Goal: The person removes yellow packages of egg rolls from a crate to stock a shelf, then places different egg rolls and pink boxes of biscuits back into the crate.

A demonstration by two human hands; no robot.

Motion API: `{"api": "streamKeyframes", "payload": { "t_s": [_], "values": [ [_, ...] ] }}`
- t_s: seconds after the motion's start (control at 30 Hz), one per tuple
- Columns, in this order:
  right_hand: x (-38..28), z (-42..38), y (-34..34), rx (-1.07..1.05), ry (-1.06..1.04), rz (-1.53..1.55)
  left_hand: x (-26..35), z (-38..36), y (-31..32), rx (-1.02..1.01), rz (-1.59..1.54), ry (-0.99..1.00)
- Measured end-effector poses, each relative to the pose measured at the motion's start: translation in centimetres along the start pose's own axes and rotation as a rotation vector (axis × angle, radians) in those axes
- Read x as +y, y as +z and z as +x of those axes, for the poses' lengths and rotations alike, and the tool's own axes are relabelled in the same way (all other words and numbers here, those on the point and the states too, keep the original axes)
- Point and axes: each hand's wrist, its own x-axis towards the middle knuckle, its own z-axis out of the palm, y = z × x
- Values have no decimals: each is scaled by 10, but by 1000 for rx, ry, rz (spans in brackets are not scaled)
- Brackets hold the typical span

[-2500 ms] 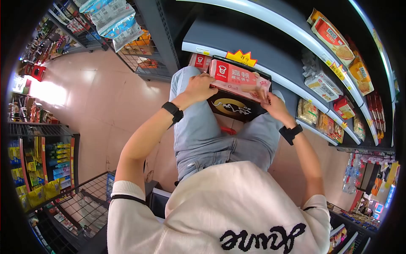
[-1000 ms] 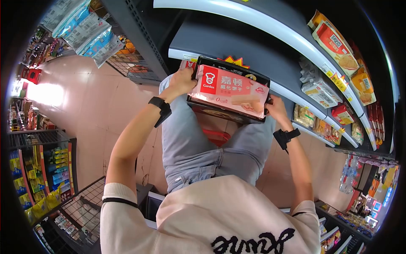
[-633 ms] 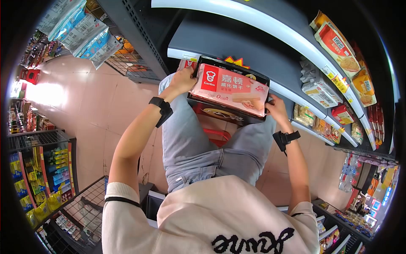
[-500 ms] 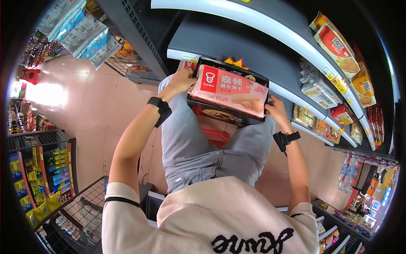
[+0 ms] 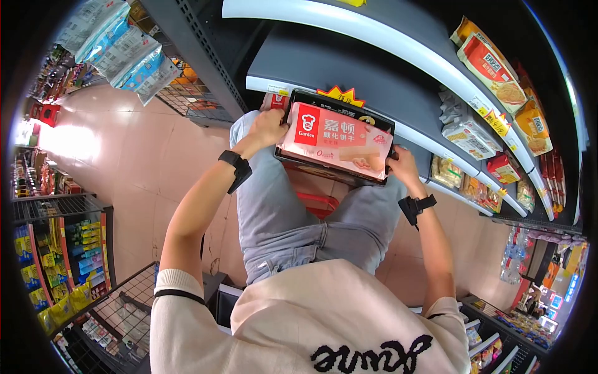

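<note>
A black display box [image 5: 293, 158] sits over my knees, in front of a shelf. Inside it lies a pink Garden wafer biscuit pack [image 5: 333, 140] with its printed front facing up. My left hand [image 5: 269, 128] grips the box's left end, fingers curled over the edge. At the opposite end my right hand [image 5: 402, 163] has its fingers closed on the box's right side. Some fingertips are hidden behind the box walls. Another pink pack [image 5: 274, 101] shows partly behind my left hand, at the shelf's edge.
A grey shelf [image 5: 374, 68] with a white front rail and a yellow-red price tag [image 5: 341, 96] stands ahead. Biscuit packs [image 5: 492, 71] fill its right side. Bags [image 5: 118, 50] hang at upper left. A wire rack [image 5: 124, 305] stands behind on the left, and something red [image 5: 317, 202] is between my legs.
The box has tilted so its top faces me more and less of its front side shows. Both hands keep their hold, and my right hand has shifted slightly left.
</note>
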Motion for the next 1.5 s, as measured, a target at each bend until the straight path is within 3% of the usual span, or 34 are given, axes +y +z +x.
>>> {"api": "streamKeyframes", "payload": {
  "t_s": [0.17, 0.57, 0.63, 0.8, 0.87, 1.07, 1.2, 1.23, 1.4, 1.5],
  "values": [
    [24, 11, 12, 7, -48, -118, -4, -3, 17, -72, 47, -94],
    [4, 24, 9, -87, 21, -277, -10, 26, 33, -213, 85, -122],
    [-8, 28, 11, -237, 234, -31, -9, 30, 35, -227, 117, -178],
    [8, 52, 21, -293, 237, -155, -5, 39, 41, -316, 103, -241],
    [10, 56, 22, -217, 250, -186, -11, 48, 52, -334, 177, -221],
    [18, 44, 17, -273, 124, -280, -9, 18, 36, -276, 109, -115],
    [25, 23, 21, -277, 207, -125, -21, -1, 43, -265, 39, -51],
    [24, 17, 23, -245, 100, -67, -25, -4, 44, -200, 7, -7],
    [-6, 13, 11, -273, 163, -132, -22, -1, 31, -179, 23, 3],
    [2, 28, 7, -180, 165, -129, -9, 11, 20, -137, 42, 12]
  ]
}}
